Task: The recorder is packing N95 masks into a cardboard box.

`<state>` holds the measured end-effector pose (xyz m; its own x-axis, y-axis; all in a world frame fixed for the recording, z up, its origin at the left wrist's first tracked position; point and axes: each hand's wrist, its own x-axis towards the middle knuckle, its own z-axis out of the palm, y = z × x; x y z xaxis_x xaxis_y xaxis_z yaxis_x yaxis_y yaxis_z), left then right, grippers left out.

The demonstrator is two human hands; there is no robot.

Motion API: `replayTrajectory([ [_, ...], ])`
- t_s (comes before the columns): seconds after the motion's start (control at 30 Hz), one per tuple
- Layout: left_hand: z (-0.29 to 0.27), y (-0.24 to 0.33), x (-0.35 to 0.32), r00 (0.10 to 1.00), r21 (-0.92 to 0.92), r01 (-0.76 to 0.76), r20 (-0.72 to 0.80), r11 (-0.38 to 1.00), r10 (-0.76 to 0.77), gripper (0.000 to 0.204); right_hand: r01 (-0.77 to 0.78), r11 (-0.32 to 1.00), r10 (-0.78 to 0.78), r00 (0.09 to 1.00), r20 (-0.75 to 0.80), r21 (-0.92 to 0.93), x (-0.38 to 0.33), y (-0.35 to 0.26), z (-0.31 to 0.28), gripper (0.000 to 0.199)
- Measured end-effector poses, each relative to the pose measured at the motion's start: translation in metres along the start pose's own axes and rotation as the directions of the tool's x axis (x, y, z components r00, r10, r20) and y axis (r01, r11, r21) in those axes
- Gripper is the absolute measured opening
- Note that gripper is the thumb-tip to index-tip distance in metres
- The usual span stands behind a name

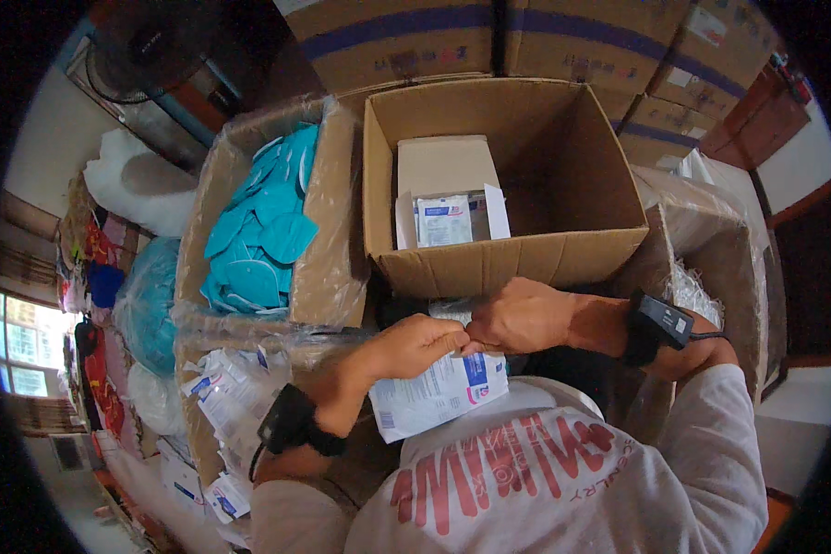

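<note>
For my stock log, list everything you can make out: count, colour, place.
Held packet: one, white-blue, below hands
Open carton: one, brown, centre
Small box: one, white, inside it, with packets
Round-edged pads: many, teal, left carton
Loose packets: several, white-blue, lower left
Right carton: one, brown, pale contents unclear
Closed cartons: several, brown, purple bands, back
Plastic bag: one, teal, left
Window: one, bright, far left
Wrist devices: two, black, each wrist
Sweatshirt: one, grey, front
Left hand, right hand: bare, centre
</note>
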<state>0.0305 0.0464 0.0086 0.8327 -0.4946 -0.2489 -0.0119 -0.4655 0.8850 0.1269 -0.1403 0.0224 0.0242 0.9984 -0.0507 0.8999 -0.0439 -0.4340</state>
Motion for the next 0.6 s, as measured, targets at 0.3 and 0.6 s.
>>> replayTrajectory([
  [0.3,0.067,-0.093,-0.014,0.85,-0.427,0.072,-0.446,0.901,-0.28,0.03,0.254,0.959,-0.267,0.958,-0.103,-0.127,0.0,-0.029,0.036,0.019],
  [0.6,-0.005,-0.111,-0.019,0.498,-0.45,0.025,-0.769,0.893,-0.401,0.033,0.04,0.999,-0.051,0.909,-0.413,-0.037,-0.02,-0.053,0.015,0.023],
])
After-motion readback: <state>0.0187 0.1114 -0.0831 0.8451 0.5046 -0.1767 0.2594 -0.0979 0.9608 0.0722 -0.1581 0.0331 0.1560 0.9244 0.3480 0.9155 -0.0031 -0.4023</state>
